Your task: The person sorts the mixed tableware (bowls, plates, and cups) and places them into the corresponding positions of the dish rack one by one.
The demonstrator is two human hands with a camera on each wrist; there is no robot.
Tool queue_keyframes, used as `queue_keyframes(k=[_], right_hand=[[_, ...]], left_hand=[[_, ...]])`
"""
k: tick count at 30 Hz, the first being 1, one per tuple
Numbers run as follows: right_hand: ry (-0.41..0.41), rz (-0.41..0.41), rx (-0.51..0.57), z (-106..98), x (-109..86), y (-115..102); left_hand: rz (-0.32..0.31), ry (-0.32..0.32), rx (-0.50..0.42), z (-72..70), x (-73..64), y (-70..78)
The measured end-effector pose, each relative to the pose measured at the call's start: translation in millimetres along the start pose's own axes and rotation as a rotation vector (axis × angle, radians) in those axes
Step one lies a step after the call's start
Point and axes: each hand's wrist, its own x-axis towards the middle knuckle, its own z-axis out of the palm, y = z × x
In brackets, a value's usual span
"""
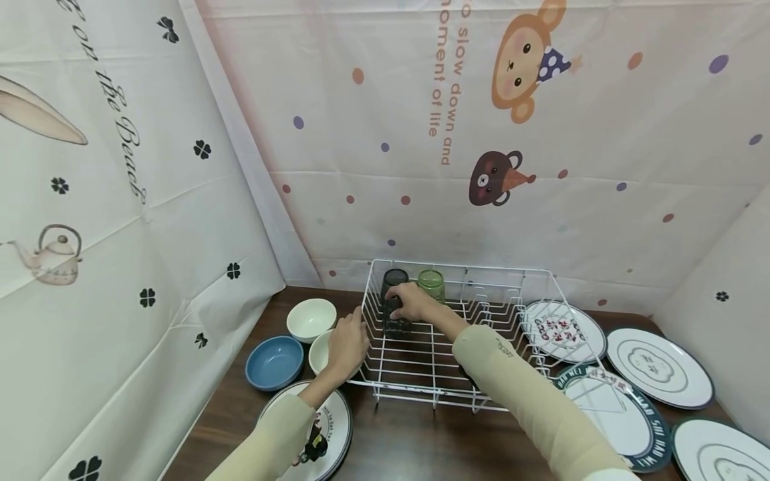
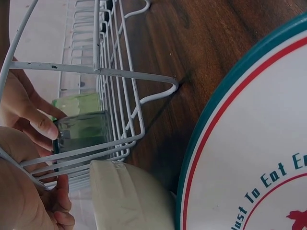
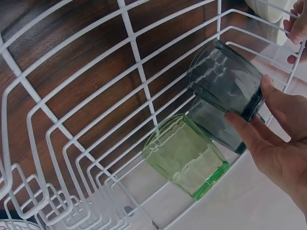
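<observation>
My right hand (image 1: 415,302) pinches a dark grey glass (image 3: 230,79) between thumb and fingers, inside the left end of the white wire dish rack (image 2: 97,43). The glass lies tilted in the right wrist view. Close behind it stands a second dark grey glass (image 1: 395,275), and a green glass (image 1: 432,285) is beside that one by the rack's back wall. At the rack's left side, my left hand (image 1: 347,346) grips the wires, fingers curled round them in the left wrist view. A cream bowl (image 2: 129,196) is just outside the rack, under that hand.
Left of the rack are another cream bowl (image 1: 311,319) and a blue bowl (image 1: 274,363). Stacked plates (image 1: 337,427) lie at the front left. Several plates lie on the right, one a blue-rimmed plate (image 1: 619,414). A printed curtain (image 1: 385,87) hangs behind.
</observation>
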Motion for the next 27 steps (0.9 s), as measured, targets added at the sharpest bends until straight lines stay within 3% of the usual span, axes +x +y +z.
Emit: queue_keyframes(k=[10,16,23,27], right_hand=[[-0.033,0.004,-0.048,-3,-2.2,-1],[-0.071,-0.005,-0.038,-6,-13.8,5],[-0.021,-0.122,-0.008,-23,-38.5,29],[-0.016,-0.106,0.006,-43,-61.1,56]], left_hand=[[0.003,0.025,-0.026,1.1,-4.3,7.4],[-0.004,0.011,-0.041,6.8,-7.8,12.0],[0.008,0.018,-0.044,9.5,-12.9,13.2],[0.013,0.023,-0.047,8.1,-12.9,11.1]])
